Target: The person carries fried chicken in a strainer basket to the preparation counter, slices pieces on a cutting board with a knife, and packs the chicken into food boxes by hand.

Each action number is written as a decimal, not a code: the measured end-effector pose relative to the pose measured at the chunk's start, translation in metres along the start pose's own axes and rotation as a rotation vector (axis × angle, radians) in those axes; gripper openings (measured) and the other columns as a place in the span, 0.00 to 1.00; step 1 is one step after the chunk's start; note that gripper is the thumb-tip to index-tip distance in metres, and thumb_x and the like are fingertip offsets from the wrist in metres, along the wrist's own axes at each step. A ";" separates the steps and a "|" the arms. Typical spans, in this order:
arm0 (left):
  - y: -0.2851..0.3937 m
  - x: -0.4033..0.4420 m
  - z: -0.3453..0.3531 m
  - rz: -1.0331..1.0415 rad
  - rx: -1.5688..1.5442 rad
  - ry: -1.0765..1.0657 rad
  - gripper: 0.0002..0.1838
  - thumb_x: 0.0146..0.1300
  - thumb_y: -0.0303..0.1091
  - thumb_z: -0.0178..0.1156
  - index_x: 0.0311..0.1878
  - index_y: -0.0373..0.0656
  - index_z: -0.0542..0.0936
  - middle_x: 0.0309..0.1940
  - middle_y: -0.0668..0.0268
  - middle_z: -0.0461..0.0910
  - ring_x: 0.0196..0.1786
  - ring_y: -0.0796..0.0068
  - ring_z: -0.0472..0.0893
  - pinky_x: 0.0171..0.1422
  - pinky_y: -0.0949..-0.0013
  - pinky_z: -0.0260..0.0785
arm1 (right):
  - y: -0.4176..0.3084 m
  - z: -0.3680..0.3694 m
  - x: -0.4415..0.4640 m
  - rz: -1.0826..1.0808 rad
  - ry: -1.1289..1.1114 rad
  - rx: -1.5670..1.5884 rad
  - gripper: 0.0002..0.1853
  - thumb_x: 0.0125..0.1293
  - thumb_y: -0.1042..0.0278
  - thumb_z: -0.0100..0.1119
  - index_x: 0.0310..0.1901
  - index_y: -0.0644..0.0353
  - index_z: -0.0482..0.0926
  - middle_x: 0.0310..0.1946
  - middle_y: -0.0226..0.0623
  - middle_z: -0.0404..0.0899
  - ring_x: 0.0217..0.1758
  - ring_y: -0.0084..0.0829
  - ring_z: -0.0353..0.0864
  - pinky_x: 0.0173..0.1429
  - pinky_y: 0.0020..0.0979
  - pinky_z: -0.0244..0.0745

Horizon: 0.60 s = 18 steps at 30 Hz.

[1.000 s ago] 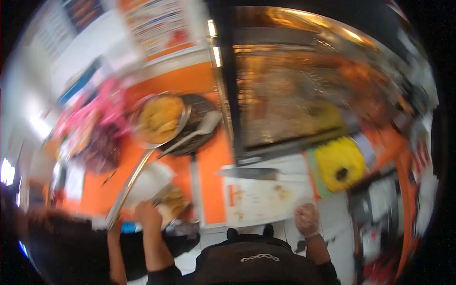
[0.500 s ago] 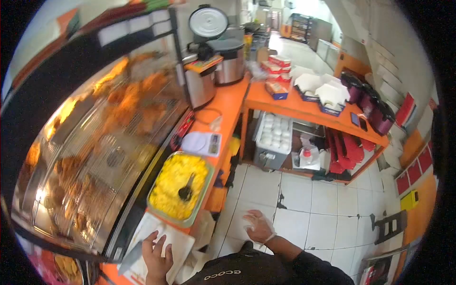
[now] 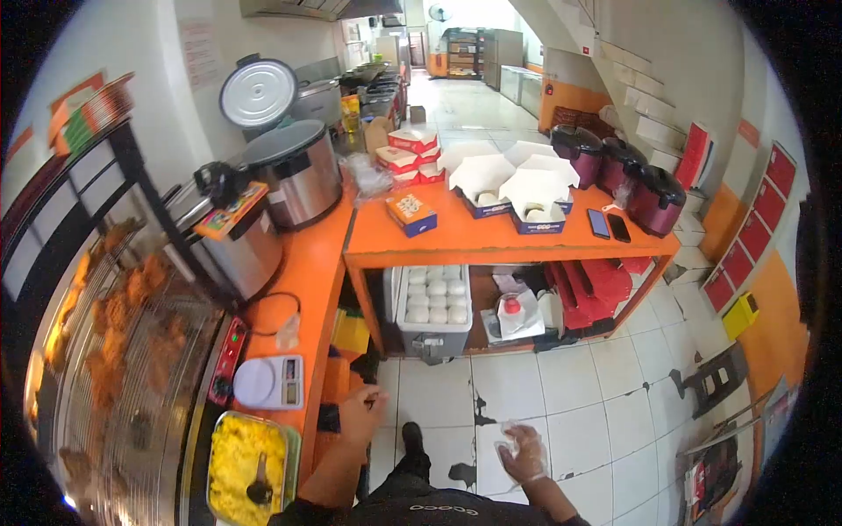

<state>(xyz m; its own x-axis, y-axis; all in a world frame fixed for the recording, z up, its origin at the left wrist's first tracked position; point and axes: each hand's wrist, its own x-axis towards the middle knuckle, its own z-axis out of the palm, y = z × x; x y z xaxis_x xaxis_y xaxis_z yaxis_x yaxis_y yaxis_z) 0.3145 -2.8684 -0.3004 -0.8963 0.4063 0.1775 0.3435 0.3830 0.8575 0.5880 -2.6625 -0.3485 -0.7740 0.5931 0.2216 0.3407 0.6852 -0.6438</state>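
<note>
My bare left hand [image 3: 360, 414] hangs just off the counter's edge, above the floor. Its fingers are loosely bent with a small gap between them, and no object shows there. Over the tiles to the right, my right hand [image 3: 524, 452] wears a clear plastic glove. Its fingers are apart and hold nothing. Left of my left hand, a tray of yellow food [image 3: 235, 451] with a dark spoon [image 3: 260, 488] in it sits on the counter. A white kitchen scale [image 3: 270, 383] stands behind that tray.
Ahead, an orange table [image 3: 395, 243] bears open boxes [image 3: 537, 188], red boxes [image 3: 408, 158], two phones [image 3: 608, 225] and dark red cookers [image 3: 656, 202]. A grey bin of white rounded pieces [image 3: 433, 302] stands beneath it. At left are a fried-food display case [image 3: 132, 351] and metal pots [image 3: 294, 180].
My view has swung up and left toward the orange table. My left hand has moved from above the white board to beside the counter's edge. The right hand remains over the floor.
</note>
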 end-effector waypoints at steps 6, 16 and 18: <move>-0.036 0.250 0.089 0.119 0.094 0.035 0.13 0.55 0.38 0.65 0.37 0.37 0.82 0.30 0.59 0.82 0.34 0.69 0.81 0.39 0.69 0.72 | 0.024 0.022 0.078 0.164 0.012 -0.055 0.18 0.49 0.63 0.62 0.44 0.55 0.77 0.45 0.45 0.76 0.52 0.46 0.73 0.56 0.43 0.68; -0.072 0.545 0.176 -0.443 -0.330 0.095 0.20 0.54 0.46 0.67 0.34 0.36 0.78 0.25 0.64 0.78 0.24 0.75 0.77 0.27 0.73 0.70 | -0.003 0.015 0.258 0.231 0.188 -0.028 0.16 0.48 0.65 0.64 0.41 0.56 0.78 0.43 0.48 0.76 0.48 0.48 0.75 0.52 0.42 0.71; -0.075 0.545 0.172 -0.525 -0.420 -0.023 0.22 0.54 0.47 0.67 0.37 0.35 0.76 0.26 0.63 0.77 0.23 0.76 0.77 0.25 0.73 0.71 | 0.003 0.018 0.262 0.294 0.165 -0.051 0.16 0.48 0.65 0.64 0.41 0.56 0.78 0.43 0.48 0.76 0.49 0.48 0.75 0.52 0.42 0.71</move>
<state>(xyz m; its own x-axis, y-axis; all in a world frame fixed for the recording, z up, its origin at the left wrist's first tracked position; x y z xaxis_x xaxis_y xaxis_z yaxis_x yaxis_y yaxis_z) -0.1513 -2.5329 -0.3510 -0.9069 0.2736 -0.3204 -0.2786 0.1808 0.9432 0.3767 -2.5129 -0.3058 -0.5432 0.8260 0.1505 0.5656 0.4925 -0.6614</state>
